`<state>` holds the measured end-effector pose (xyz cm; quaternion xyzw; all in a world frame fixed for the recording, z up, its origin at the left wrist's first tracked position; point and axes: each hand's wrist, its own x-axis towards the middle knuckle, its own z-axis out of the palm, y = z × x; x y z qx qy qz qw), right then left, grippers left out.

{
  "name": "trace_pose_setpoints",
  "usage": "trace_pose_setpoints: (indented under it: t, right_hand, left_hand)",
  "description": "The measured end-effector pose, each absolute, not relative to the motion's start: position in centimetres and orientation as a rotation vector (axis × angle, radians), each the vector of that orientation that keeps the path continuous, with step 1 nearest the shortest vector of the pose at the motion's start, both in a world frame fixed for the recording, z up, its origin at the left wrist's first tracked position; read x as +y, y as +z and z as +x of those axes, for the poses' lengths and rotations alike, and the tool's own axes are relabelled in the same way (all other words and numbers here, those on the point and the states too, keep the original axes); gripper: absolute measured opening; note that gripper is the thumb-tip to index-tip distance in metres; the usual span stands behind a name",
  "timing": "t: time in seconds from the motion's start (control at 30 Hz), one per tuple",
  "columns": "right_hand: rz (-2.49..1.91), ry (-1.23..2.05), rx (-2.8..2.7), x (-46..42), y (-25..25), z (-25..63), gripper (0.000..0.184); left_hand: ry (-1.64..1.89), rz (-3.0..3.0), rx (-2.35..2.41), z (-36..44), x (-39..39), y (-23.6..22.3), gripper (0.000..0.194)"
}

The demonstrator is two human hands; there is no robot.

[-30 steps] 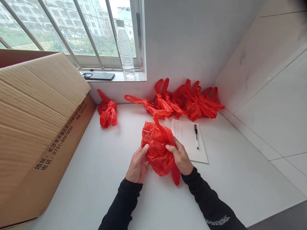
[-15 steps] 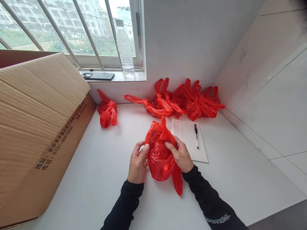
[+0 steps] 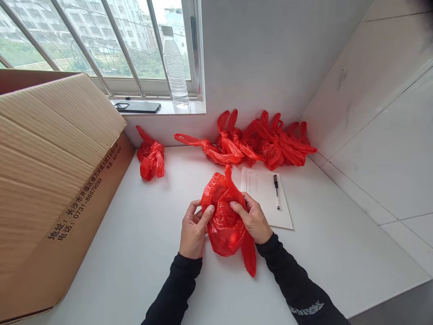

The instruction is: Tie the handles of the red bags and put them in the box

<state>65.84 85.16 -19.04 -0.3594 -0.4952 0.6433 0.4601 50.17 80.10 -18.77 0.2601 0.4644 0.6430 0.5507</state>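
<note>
A crumpled red plastic bag [image 3: 223,221] is held just above the white counter [image 3: 142,243] between both hands. My left hand [image 3: 193,230] pinches its left side with thumb and fingers closed. My right hand [image 3: 252,219] grips the right side, fingers curled into the plastic. One loose handle of the bag hangs down toward me. Behind lie several knotted red bags [image 3: 267,142] in a row along the wall, and one knotted bag [image 3: 151,158] lies apart on the left.
A large open cardboard box [image 3: 50,180] lies on its side at the left. A sheet of paper [image 3: 262,196] with a pen [image 3: 276,190] lies right of my hands. A phone [image 3: 138,106] and a water bottle [image 3: 174,63] stand on the windowsill.
Both hands have worked the bag: it sits a little lower and more bunched, and my left fingers have closed further into its side. The other bags have not moved.
</note>
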Motion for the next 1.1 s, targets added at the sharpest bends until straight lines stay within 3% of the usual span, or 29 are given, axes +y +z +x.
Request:
trace_pose_setpoints:
  t: [0.43,0.7,1.1]
  right_hand:
    - [-0.893,1.579,-1.234,85.1,-19.1,65.9,0.026]
    - [-0.905,1.559,-1.263,85.2,-19.2,66.0,0.026]
    - [-0.901,1.542,-1.268,85.3,-19.1,65.9,0.03]
  left_hand:
    - [1.544,0.608,1.147,50.5,80.1,-18.4,0.055]
    - [1.534,0.595,1.157,50.2,80.2,-19.1,0.042]
    - [1.557,0.569,1.13,50.2,80.3,-19.1,0.042]
